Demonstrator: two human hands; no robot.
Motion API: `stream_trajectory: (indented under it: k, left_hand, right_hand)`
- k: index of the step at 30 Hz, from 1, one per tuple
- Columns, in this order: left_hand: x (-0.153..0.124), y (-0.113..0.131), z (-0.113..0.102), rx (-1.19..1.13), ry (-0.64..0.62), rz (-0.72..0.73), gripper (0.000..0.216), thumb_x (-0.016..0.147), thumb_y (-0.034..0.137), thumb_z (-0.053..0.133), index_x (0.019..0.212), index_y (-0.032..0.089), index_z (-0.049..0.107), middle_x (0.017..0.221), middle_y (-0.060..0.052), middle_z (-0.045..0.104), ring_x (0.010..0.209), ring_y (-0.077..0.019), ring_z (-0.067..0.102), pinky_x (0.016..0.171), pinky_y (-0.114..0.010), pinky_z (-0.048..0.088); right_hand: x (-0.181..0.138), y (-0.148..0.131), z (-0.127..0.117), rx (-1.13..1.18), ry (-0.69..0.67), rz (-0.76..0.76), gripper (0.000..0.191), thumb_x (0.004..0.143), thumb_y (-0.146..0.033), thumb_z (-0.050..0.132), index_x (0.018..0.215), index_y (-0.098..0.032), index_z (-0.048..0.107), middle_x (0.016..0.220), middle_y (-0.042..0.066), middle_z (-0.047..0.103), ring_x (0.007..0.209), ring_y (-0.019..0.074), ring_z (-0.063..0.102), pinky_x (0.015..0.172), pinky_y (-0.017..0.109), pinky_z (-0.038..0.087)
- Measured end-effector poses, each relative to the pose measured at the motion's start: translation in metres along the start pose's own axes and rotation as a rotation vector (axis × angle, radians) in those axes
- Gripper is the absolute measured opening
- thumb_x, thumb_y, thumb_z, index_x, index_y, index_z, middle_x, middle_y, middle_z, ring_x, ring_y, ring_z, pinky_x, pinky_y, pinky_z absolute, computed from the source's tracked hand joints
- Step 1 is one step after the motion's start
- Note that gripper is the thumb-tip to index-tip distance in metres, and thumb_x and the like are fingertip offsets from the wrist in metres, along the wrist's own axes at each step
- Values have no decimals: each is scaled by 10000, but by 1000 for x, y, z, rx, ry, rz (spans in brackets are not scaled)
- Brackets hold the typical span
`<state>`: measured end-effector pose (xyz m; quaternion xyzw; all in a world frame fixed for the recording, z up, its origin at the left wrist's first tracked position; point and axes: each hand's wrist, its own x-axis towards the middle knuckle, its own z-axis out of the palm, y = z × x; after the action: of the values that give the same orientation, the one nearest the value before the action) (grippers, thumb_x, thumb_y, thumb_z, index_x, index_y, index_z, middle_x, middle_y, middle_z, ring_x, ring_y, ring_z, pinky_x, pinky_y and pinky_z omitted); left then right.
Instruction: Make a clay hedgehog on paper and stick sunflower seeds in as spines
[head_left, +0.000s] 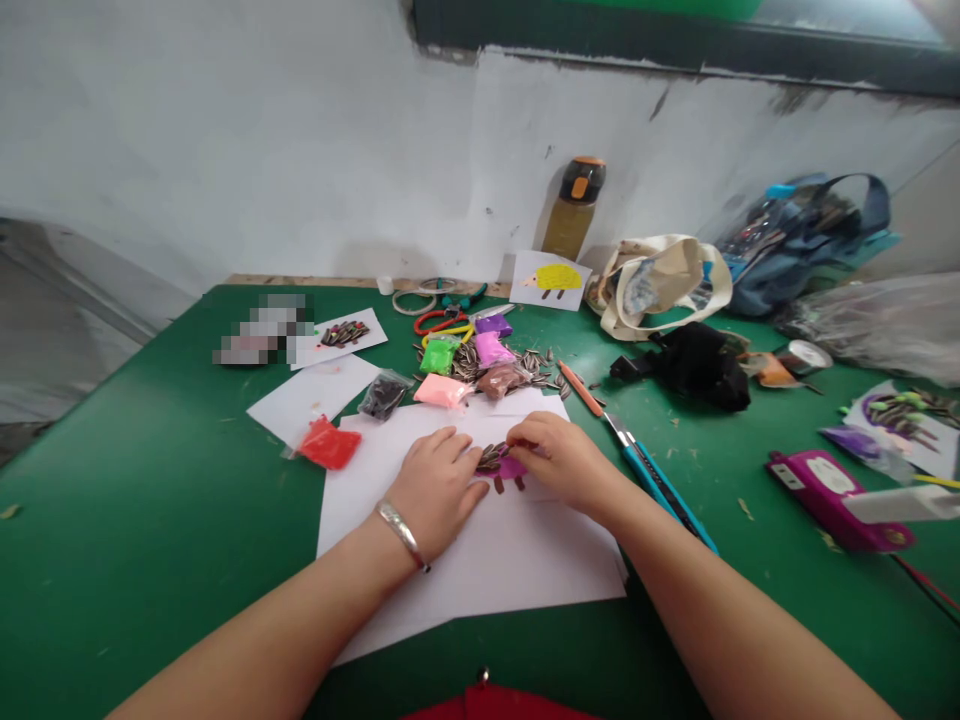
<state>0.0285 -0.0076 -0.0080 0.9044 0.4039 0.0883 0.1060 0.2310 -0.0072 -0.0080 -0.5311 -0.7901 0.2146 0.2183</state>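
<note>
On the white paper (420, 610) lies a purple clay shape (513, 467) with brown clay legs and several striped sunflower seeds (491, 457) set in it. My left hand (439, 485), with a silver bracelet at the wrist, rests flat on the paper at the shape's left side, fingers spread. Over the shape's right part, the thumb and forefinger of my right hand (559, 460) are pinched together. Whatever sits between those fingertips is hidden. Beyond the hands is a pile of sunflower seeds (466, 362) among bags of coloured clay, including a pink bag (442, 391).
Right of the paper lie a blue utility knife (660, 485) and an orange-handled tool (581, 388). A red clay bag (328, 443) overlaps the paper's left edge. Scissors (442, 320), a bottle (574, 210) and a hedgehog picture (551, 280) are near the wall. A magenta device (817, 485) lies right.
</note>
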Motion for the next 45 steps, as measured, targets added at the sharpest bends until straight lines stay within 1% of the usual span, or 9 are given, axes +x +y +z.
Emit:
stream_trajectory:
  k: [8,15,26,32,37,42,45]
  left_hand:
    - [0,0,0,9,-22,-2,188,866,285,530,1013,185,591,1063,-88,584,1079,-264,482,940,-453,406]
    - [-1,-2,2,7,-12,5,191,872,293,522,1018,186,583,1082,-84,578,1090,-261,474,944,-442,399]
    - [-1,0,1,8,-3,-3,164,858,274,549,982,175,595,1056,-90,579,1063,-260,484,932,-449,409]
    - [-1,1,0,3,-15,-12,153,859,272,550,966,176,604,1060,-92,580,1062,-263,485,923,-453,415]
    - [0,2,0,1,-21,-18,183,858,274,553,1003,175,601,1077,-95,580,1079,-265,480,941,-459,405]
    - [-1,2,1,10,-18,-14,272,863,277,549,1120,194,577,1098,-97,578,1095,-271,472,944,-469,403]
    - [-1,1,3,22,-2,-5,287,865,281,549,1140,204,577,1099,-98,579,1101,-273,471,942,-469,405]
  right_hand:
    - [2,1,4,-34,-14,-12,147,815,-105,540,774,-186,656,750,14,614,799,163,536,737,260,367]
    - [2,3,6,-45,-4,-4,153,831,-122,529,779,-186,658,752,17,611,796,162,533,734,260,367]
    - [1,3,11,-53,11,-20,141,832,-111,526,784,-172,644,747,20,591,788,154,529,728,250,369]
    - [1,1,13,-41,11,-37,141,819,-106,538,744,-178,633,726,15,595,797,159,527,736,254,371]
    - [2,2,14,-34,2,-38,143,815,-101,537,738,-179,630,712,9,596,786,158,526,738,255,370]
    - [1,4,15,-36,11,-41,142,813,-94,533,756,-177,633,730,14,592,788,156,526,738,253,372]
    - [1,5,16,-39,17,-41,140,813,-95,536,765,-178,637,737,16,589,793,159,527,740,255,375]
